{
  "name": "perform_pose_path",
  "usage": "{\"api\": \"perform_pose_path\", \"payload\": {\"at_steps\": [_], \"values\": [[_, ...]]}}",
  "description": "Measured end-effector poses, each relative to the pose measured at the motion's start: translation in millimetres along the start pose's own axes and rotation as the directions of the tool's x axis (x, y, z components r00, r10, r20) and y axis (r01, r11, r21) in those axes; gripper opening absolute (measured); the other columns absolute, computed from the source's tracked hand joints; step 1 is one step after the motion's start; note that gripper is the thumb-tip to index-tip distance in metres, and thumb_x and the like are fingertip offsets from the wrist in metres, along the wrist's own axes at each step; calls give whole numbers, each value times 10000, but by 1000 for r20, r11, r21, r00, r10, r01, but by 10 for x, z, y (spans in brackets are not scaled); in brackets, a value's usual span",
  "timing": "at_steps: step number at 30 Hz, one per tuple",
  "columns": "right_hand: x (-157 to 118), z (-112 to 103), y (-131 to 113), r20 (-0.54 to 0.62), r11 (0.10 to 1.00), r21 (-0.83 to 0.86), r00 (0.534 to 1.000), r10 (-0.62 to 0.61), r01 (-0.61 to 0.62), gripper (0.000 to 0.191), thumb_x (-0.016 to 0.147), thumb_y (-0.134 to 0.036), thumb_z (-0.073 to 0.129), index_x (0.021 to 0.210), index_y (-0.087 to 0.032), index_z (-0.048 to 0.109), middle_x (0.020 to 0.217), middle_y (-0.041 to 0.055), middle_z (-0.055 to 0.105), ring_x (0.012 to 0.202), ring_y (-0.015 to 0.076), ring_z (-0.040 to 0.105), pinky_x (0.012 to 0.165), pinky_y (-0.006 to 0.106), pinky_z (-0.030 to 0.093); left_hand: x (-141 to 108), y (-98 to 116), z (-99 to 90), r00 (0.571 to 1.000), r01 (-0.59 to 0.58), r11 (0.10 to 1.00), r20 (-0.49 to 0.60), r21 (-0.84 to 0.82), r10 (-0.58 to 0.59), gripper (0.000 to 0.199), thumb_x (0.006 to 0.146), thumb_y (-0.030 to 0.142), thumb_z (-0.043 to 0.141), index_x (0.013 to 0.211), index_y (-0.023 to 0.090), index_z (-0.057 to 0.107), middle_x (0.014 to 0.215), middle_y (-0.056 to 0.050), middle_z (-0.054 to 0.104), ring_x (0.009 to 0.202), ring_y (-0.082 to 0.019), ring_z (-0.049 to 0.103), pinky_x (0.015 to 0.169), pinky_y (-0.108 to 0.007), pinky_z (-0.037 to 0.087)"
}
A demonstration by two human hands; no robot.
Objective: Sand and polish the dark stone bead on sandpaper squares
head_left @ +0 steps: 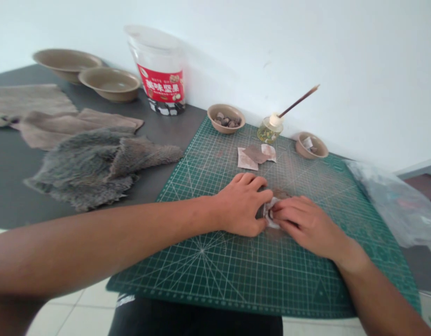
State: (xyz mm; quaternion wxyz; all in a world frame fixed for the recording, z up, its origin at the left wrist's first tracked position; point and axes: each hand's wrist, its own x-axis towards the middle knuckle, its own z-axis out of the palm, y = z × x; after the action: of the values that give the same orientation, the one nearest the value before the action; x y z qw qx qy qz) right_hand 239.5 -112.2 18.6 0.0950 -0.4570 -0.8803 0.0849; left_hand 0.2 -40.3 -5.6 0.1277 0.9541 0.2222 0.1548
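White plaster wall rises behind a dark grey worktop (16,205), and a green gridded cutting mat (201,263) lies across its near edge. Mid-mat, a small folded white sheet with a brownish patch (271,213) sits between the hands, partly hidden by them. Its folds are already made, though how many more it could take cannot be told. The fingers of the left hand (240,204) curl down against one side, while those of the right hand (304,225) close over the other, pinching it. Farther up the mat lie flat white paper scraps (246,159) and a taupe scrap (255,155), not yet folded. Beyond them stand a small beige bowl of brown nuts (225,117) and a glass bottle with a thin brush (269,130). A shaggy grey fur pelt (86,170) lies left of the mat, and a clear plastic bag (393,205) overlaps its right edge.
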Motion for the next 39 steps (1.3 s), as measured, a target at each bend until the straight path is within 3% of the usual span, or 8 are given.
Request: {"api": "perform_pose_path", "payload": {"at_steps": [7, 11, 16, 21, 25, 30, 35, 39], "values": [[18, 3, -39, 41, 999, 46, 999, -17, 15, 128, 979, -190, 574, 909, -233, 673, 1008, 26, 732, 930, 197, 665, 830, 361, 436, 4, 3, 8, 1000, 5, 1000, 1, -4, -5, 392, 800, 460, 652, 1098, 209, 609, 1316, -112, 540, 1208, -346, 491, 1043, -509, 390], [4, -17, -53, -46, 991, -41, 991, 127, -129, 90, 979, -210, 582, 932, -221, 658, 1013, 42, 727, 921, 211, 663, 818, 371, 436, 3, 1, 9, 1000, 5, 1000, -5, 1, -5, 378, 804, 454, 648, 1088, 207, 608, 1308, -112, 543, 1201, -349, 494, 1037, -513, 390], [-21, 3, -78, 68, 999, 44, 997, -20, 17, 105, 991, -196, 568, 939, -232, 652, 1018, 21, 717, 921, 188, 659, 815, 351, 447, 6, 1, 16, 1000, 5, 1000, -2, -4, -5, 404, 806, 472, 643, 1104, 202, 610, 1306, -120, 544, 1190, -351, 498, 1027, -510, 395], [-7, 9, -71, -77, 981, -64, 981, 176, -181, 68, 979, -200, 587, 954, -214, 649, 979, 50, 703, 909, 217, 645, 816, 374, 462, 2, 7, 16, 1000, 15, 1000, -11, 12, -15, 386, 801, 449, 647, 1097, 205, 609, 1308, -114, 543, 1192, -348, 492, 1032, -505, 387], [-28, -22, -73, 97, 996, 88, 995, -14, 5, 129, 992, -188, 554, 935, -234, 661, 986, 34, 704, 899, 194, 648, 802, 349, 477, -1, 10, 8, 1000, 7, 1000, -8, 8, -7, 388, 798, 456, 648, 1091, 205, 611, 1306, -114, 542, 1187, -343, 493, 1031, -494, 386], [-8, -10, -90, -44, 992, -5, 991, 126, -126, 109, 974, -194, 569, 926, -218, 664, 990, 63, 711, 895, 221, 650, 803, 389, 492, 3, 13, 6, 1000, 17, 1000, -4, 8, -17, 387, 802, 455, 644, 1097, 206, 611, 1293, -114, 548, 1179, -346, 494, 1029, -503, 384], [-8, 22, -116, 58, 994, 101, 997, -47, 41, 124, 990, -194, 554, 951, -237, 664, 1031, 46, 719, 938, 206, 662, 817, 374, 497, -2, 17, 4, 1000, 15, 1000, -4, 1, -15, 376, 806, 456, 641, 1089, 209, 617, 1299, -110, 547, 1181, -339, 495, 1031, -493, 386], [-13, 18, -45, -43, 993, -31, 992, 117, -118, 88, 982, -195, 569, 943, -221, 644, 1006, 63, 705, 911, 226, 647, 807, 398, 487, -3, 17, -5, 1000, 21, 1000, -6, 6, -21, 385, 807, 449, 640, 1109, 212, 615, 1305, -109, 542, 1190, -340, 489, 1037, -497, 382]]}}
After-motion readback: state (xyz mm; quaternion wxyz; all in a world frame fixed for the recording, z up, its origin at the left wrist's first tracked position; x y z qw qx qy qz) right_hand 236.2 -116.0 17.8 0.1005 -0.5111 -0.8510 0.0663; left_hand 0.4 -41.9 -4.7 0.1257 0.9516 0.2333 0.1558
